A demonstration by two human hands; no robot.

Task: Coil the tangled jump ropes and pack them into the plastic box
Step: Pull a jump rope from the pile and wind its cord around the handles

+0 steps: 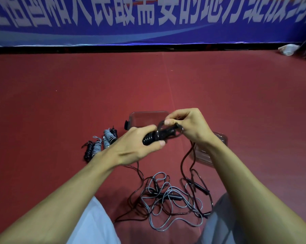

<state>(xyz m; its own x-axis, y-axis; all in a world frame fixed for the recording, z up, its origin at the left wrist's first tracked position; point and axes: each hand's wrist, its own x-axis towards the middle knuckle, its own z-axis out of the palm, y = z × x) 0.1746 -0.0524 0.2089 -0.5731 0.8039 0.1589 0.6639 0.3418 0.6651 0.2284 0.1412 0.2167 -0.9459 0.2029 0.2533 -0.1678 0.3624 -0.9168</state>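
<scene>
My left hand (137,143) grips the black handles of a jump rope (157,135), with dark cord wound round them. My right hand (191,125) pinches a loop of that cord at the handles' right end. The cord hangs down from my right hand to a tangle of black and grey ropes (169,198) on the red floor between my knees. Behind my hands stands the clear plastic box (145,117), partly hidden. Several coiled ropes (100,142), black and grey, lie in a row to the left of the box.
A clear plastic lid (204,154) lies on the floor under my right wrist. A blue banner with white characters (148,20) runs along the far wall. Something white and crumpled (287,49) sits at the far right. My light trousers (94,224) frame the tangle.
</scene>
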